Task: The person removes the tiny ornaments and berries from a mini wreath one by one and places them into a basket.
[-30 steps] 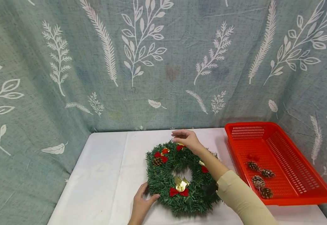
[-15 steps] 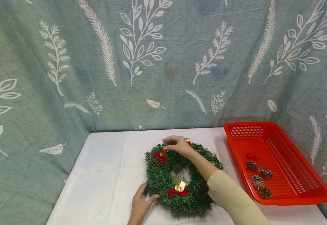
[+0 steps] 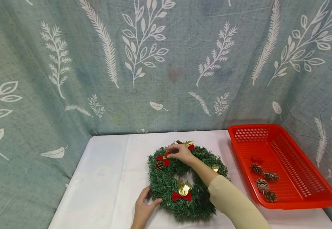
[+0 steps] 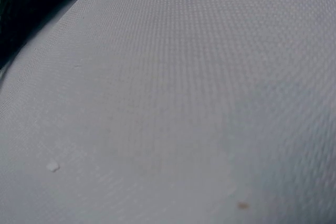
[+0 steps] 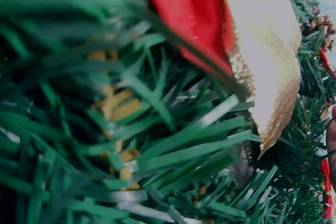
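Note:
A green wreath (image 3: 166, 187) lies on the white-covered table, trimmed with red bows (image 3: 181, 196), gold leaves (image 3: 184, 187) and a pine cone (image 3: 159, 165). Against its left edge my left hand (image 3: 144, 208) holds on, thumb and fingers bent around the rim. My right hand (image 3: 182, 155) reaches over the ring; its thumb and fingertips pinch at a small red and gold ornament (image 3: 166, 156) beside that pine cone, partly covering it. The right wrist view shows a gold leaf (image 5: 270, 51) and red bow (image 5: 189, 14) up close among green needles.
A red perforated basket (image 3: 294, 165) stands at the right of the table, with several pine cones (image 3: 262, 185) and small red pieces (image 3: 256, 159) inside. White cloth (image 4: 184, 103) fills most of the left wrist view. A patterned curtain (image 3: 168, 63) surrounds the table.
My right hand has moved left and down, from above the bow at the wreath's far side to the red and gold ornament. My left hand stays at the rim.

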Demonstrator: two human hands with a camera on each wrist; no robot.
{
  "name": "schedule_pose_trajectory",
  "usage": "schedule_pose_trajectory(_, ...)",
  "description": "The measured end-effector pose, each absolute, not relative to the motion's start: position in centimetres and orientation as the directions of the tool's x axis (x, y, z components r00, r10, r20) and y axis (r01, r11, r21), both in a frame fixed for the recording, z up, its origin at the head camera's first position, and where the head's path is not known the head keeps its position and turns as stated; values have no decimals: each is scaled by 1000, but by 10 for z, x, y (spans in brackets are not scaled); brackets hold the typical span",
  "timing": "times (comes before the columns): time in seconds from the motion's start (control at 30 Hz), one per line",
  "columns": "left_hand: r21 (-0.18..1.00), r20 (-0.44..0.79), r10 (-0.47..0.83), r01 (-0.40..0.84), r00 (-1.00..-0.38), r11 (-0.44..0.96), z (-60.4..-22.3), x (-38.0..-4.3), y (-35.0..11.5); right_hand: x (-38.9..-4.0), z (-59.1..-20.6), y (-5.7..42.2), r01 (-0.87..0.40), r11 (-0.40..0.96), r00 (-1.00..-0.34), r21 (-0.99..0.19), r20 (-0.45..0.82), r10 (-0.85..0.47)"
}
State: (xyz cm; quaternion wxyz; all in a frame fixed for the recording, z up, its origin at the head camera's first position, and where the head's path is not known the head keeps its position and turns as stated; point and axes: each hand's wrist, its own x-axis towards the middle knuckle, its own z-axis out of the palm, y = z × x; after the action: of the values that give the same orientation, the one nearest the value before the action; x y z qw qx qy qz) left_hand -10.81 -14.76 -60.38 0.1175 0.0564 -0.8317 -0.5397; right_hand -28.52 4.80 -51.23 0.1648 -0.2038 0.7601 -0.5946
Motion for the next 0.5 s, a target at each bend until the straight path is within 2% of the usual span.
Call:
schedule_pose_trajectory(0.17,918,107,-226,9,-968,397,-604,-108,-147,-285,-515,46,-126,267,-868,-955,-24,-496)
schedule_pose_trajectory(0.5,924,65,-220,-25,-973,382,-603,-109,-147,-286,-517,43,-82,282,-858,-956,-76,-509)
